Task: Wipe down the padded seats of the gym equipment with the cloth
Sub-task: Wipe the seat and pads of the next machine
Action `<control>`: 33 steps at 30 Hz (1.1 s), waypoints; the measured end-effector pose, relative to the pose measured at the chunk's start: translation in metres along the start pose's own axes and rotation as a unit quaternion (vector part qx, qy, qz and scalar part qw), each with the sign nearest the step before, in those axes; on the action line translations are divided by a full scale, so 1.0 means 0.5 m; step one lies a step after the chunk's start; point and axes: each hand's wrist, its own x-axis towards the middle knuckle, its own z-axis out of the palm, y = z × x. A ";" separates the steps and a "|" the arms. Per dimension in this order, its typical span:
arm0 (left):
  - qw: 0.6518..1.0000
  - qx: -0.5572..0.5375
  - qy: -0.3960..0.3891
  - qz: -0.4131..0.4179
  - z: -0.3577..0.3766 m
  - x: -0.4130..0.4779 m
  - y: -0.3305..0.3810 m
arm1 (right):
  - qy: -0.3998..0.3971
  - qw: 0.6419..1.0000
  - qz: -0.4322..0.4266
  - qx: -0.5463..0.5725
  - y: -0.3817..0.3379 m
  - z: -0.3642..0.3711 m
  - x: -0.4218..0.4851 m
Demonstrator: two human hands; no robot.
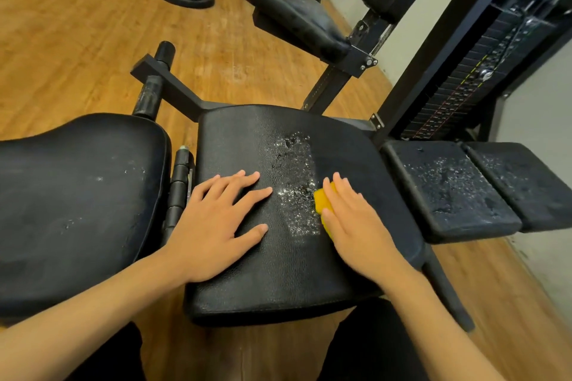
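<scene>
We are mid-wipe on the black padded vinyl seat (278, 226): our right hand (356, 219) presses the yellow cloth (322, 199) flat with straight fingers beside the wet patch (297, 189), our left hand (216, 223) braces, fingers spread. Next, sweep leftward across the droplets.

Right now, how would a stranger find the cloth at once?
Find the large black seat pad in the middle. On its right side the right hand presses flat on the cloth. Unlike everything near it, it is bright yellow.
</scene>
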 end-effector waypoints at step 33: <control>0.999 -0.036 0.015 -0.008 0.000 0.004 -0.003 | 0.024 0.999 0.011 -0.029 -0.032 0.013 0.098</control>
